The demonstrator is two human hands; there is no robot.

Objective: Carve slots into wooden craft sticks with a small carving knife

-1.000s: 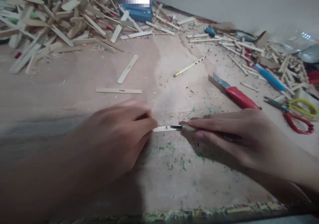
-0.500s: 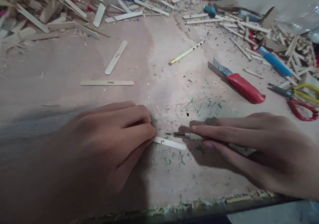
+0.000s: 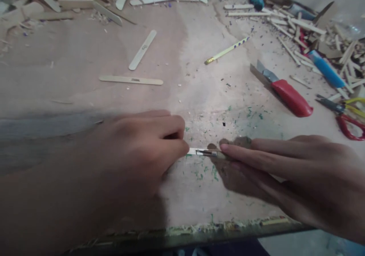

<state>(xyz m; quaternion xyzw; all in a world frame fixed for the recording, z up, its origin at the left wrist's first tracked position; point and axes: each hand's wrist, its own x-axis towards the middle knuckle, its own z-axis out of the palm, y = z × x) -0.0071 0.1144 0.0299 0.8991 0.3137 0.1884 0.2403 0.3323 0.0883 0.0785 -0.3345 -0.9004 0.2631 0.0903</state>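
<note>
My left hand [image 3: 154,146] is closed on one end of a pale popsicle stick [image 3: 192,151], pressing it to the wooden table. The stick's free end points right, towards my other hand. Between the fingers of my right hand [image 3: 285,168] is a slim craft knife [image 3: 213,154], its blade pointing left and lying over the stick at a small dark mark. Whether the blade touches the wood I cannot tell. Most of the knife's handle is hidden by my fingers. Green specks lie on the table around the stick.
Two marked popsicle sticks [image 3: 142,50] lie beyond my left hand. Further right are a yellow pencil [image 3: 226,51], a red-handled knife [image 3: 291,96] and pliers [image 3: 342,111] with red and yellow handles. Heaped sticks [image 3: 308,28] line the back. The table's front edge [image 3: 205,229] is close.
The popsicle stick has turned from slanting to nearly level. The craft knife's blade, formerly just above the stick, now lies over it. The whole view has shifted slightly.
</note>
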